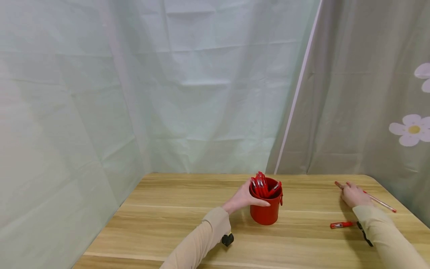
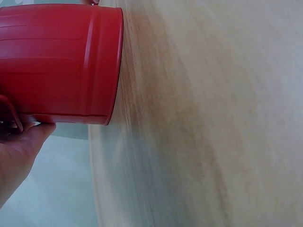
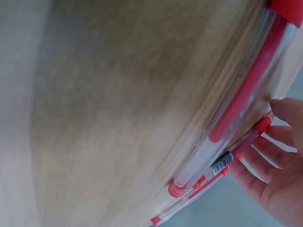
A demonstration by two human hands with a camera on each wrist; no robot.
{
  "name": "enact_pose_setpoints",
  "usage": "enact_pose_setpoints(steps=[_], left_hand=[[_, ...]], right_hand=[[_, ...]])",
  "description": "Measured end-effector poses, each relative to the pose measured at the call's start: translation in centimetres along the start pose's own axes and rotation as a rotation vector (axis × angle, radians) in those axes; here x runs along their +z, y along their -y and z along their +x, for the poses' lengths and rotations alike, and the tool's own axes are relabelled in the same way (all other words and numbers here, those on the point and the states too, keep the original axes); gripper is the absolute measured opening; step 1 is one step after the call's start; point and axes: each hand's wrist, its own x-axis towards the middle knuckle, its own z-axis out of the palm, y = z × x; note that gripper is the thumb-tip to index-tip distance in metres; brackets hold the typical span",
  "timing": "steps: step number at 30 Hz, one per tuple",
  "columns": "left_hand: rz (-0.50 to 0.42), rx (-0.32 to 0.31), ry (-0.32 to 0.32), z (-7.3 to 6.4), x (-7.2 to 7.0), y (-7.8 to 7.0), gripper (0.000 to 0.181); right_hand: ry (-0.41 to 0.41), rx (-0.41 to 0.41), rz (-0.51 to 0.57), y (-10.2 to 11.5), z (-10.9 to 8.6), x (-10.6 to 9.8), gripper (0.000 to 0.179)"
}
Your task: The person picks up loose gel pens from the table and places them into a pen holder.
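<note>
My left hand (image 1: 246, 196) grips the red metal bucket (image 1: 264, 213) near its rim, with the thumb along the front side. Several red pens (image 1: 260, 186) stand in the bucket, leaning left, and one tilts right. In the left wrist view the bucket (image 2: 52, 61) fills the upper left, the hand (image 2: 19, 153) below it. At the table's right side, my right hand (image 1: 354, 196) is down over loose pens. In the right wrist view the hand (image 3: 279, 165) has thumb and fingers around the end of a clear, red-tipped pen (image 3: 222, 163) bearing a barcode label.
Another pen (image 1: 383, 203) lies slanting right of the right hand. Nearer me, a red-capped pen (image 1: 340, 225) lies partly hidden by the right forearm. The wooden table (image 1: 188, 209) meets pale curtains (image 1: 208, 93) behind and at the left, and a grey flowered curtain (image 1: 349, 112) at right.
</note>
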Motion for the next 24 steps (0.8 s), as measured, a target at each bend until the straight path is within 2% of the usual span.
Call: enact_pose_setpoints(steps=[6,9,13,24], left_hand=[[-0.010,0.003,0.004,0.0,0.0,0.1,0.070],[-0.010,0.007,-0.004,0.7,0.1,1.6,0.069],[-0.002,0.016,-0.014,1.6,0.2,3.7,0.069],[-0.015,0.006,-0.004,1.5,0.2,3.5,0.069]], right_hand=[[-0.025,-0.041,-0.015,0.0,0.0,-0.2,0.010],[-0.047,-0.058,-0.023,0.0,0.1,-0.3,0.006],[-0.052,-0.078,-0.027,-0.2,0.2,-0.3,0.015],[0.013,-0.116,-0.035,-0.2,0.1,-0.9,0.019]])
